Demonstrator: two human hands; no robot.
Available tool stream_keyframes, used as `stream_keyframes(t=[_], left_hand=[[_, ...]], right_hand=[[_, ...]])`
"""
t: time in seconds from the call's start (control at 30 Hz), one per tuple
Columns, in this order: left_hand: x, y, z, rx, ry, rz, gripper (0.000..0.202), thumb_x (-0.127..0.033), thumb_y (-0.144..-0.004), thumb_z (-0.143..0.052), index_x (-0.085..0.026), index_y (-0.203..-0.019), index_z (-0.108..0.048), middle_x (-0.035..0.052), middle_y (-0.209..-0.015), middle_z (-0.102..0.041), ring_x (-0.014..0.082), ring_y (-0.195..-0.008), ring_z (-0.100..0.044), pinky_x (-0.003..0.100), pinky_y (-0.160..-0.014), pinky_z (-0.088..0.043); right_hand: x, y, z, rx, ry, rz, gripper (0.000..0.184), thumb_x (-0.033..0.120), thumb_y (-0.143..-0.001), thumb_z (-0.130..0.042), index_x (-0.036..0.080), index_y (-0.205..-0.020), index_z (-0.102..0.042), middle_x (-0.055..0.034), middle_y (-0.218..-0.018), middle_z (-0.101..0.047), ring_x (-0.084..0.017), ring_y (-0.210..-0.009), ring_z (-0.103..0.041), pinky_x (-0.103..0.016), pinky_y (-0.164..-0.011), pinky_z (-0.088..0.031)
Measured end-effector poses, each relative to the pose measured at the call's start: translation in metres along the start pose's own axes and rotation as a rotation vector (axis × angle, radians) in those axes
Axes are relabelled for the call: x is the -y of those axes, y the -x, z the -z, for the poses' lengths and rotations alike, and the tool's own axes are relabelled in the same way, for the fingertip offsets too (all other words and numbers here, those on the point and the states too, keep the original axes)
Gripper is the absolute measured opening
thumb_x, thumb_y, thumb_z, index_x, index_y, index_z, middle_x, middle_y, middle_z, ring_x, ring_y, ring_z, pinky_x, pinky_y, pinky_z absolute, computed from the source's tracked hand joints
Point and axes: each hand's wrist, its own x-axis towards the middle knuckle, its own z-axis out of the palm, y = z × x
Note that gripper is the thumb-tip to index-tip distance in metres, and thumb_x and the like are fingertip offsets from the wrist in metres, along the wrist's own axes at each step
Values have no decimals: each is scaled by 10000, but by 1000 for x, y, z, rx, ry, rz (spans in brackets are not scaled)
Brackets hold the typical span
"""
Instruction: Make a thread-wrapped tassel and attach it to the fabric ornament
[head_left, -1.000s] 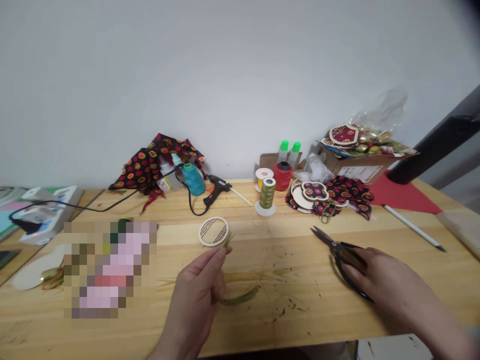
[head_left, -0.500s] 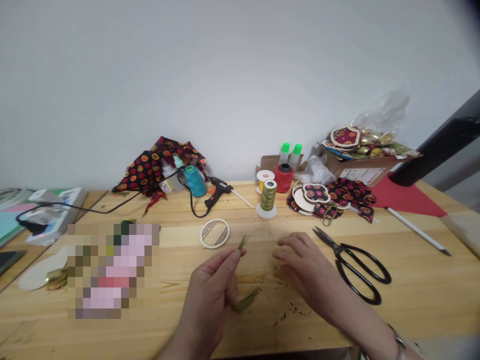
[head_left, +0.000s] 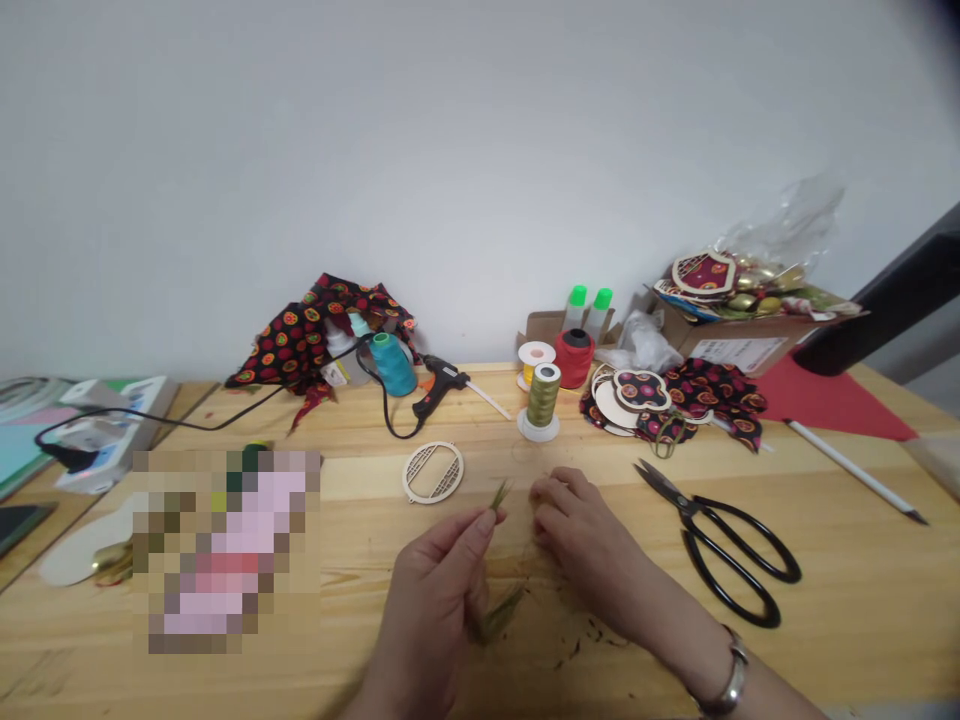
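My left hand [head_left: 439,590] pinches a small bundle of olive-green thread [head_left: 498,496]; its ends stick out above my fingertips and below my palm. My right hand [head_left: 585,545] hovers just to the right of it, fingers curled and pinched together near the thread's loose strand; what they grip is too fine to see. Black scissors [head_left: 720,545] lie on the wooden table [head_left: 825,590] to the right of my right hand, not touched. A round wooden lattice disc [head_left: 433,471] lies just beyond my left hand. An olive thread spool [head_left: 541,398] stands behind.
A black glue gun [head_left: 442,385], teal spool [head_left: 391,364], red spool [head_left: 575,358], patterned fabric [head_left: 315,325] and fabric-covered shapes [head_left: 660,395] line the back. A cardboard box [head_left: 739,335] of ornaments sits at the right, a white pencil [head_left: 855,470] near it. Thread scraps litter the table by my hands.
My right hand let go of the scissors, left them on the table and moved left to meet the thread bundle in my left hand.
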Motion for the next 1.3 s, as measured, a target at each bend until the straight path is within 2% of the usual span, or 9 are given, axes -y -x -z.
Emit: stream_keyframes(t=[0.1, 0.2, 0.4, 0.5, 0.6, 0.7, 0.87, 1.17, 1.3], left_hand=[[0, 0, 0, 0, 8, 5, 283, -359, -739, -665, -118, -888, -660, -125, -359, -308, 33, -377, -189, 168, -372, -162], [1, 1, 0, -1, 25, 12, 285, -358, -742, -664, -118, -897, -656, -124, -360, -313, 31, -378, -180, 165, -370, -149], [4, 1, -3, -24, 39, 37, 310, -368, -723, -680, -116, -902, -655, -129, -370, -296, 22, -371, -176, 154, -357, -135], [5, 1, -5, -18, 60, 72, 306, -369, -708, -692, -116, -878, -661, -130, -386, -282, 15, -360, -179, 150, -349, -128], [6, 2, -6, -11, 78, 88, 295, -357, -696, -704, -111, -854, -667, -107, -427, -353, 7, -360, -207, 150, -348, -125], [9, 1, -6, 15, 88, 88, 254, -332, -695, -709, -108, -808, -668, -71, -478, -457, 0, -354, -217, 161, -343, -115], [13, -1, -5, 89, 192, 154, 217, -320, -709, -705, -108, -737, -666, -100, -402, -349, 4, -345, -182, 165, -347, -108], [13, 0, -7, 51, 237, 170, 200, -290, -680, -732, -110, -722, -654, -49, -545, -520, -8, -359, -253, 147, -347, -158], [13, 0, -6, 39, 235, 145, 220, -272, -630, -768, -110, -735, -663, -47, -542, -524, -1, -370, -295, 143, -352, -184]], right_hand=[[1, 3, 3, -32, -171, -34, 211, -14, -816, -456, 175, -753, -524, -66, -983, -558, -207, -1011, -445, -369, -890, -414], [5, 7, 9, -98, -405, -171, 214, -10, -804, -426, 182, -734, -489, -68, -984, -552, -187, -961, -494, -335, -830, -434], [19, 7, 18, -100, -852, -558, 142, 210, -884, -411, 193, -755, -468, 5, -634, -553, -133, -573, -511, -250, -548, -415], [29, 7, 20, -140, -843, -641, 204, 283, -905, -404, 195, -730, -462, 33, -554, -496, -116, -499, -462, -228, -484, -371], [40, 10, 16, -264, -597, -554, 182, 258, -907, -413, 195, -749, -477, 11, -623, -527, -128, -568, -502, -233, -531, -389], [48, 15, 5, -408, -333, -331, 118, 190, -906, -408, 194, -834, -502, -15, -701, -583, -148, -633, -553, -245, -571, -402], [58, 22, -12, -446, -61, -89, 173, 137, -922, -349, 190, -905, -513, -32, -720, -595, -165, -614, -553, -259, -551, -393], [60, 31, -17, -348, -134, -71, 220, 123, -918, -326, 170, -922, -541, -54, -738, -612, -171, -630, -564, -266, -562, -424], [58, 31, -11, -289, -377, -182, 202, 158, -902, -383, 177, -891, -584, -56, -771, -628, -172, -675, -575, -266, -596, -440]])
